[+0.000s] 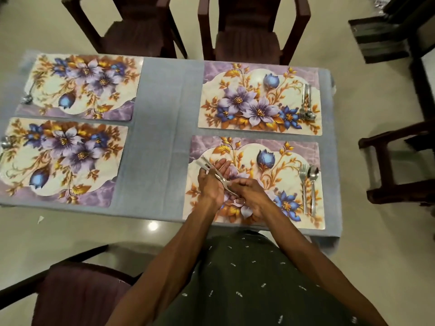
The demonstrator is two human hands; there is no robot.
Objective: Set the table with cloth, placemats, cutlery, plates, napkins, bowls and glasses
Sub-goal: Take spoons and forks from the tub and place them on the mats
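Observation:
A grey-blue cloth covers the table, with several floral placemats on it. Over the near right placemat both my hands meet. My left hand has its fingers stretched out, and steel cutlery pieces lie across it, ends pointing up-left. My right hand pinches the lower end of those pieces. A fork and a spoon lie at that mat's right edge. The far right placemat carries a fork and spoon pair. Spoons show at the far left mat and near left mat.
Two dark wooden chairs stand at the far side of the table, another chair at my near left, and more dark furniture on the right. The floor is pale and glossy.

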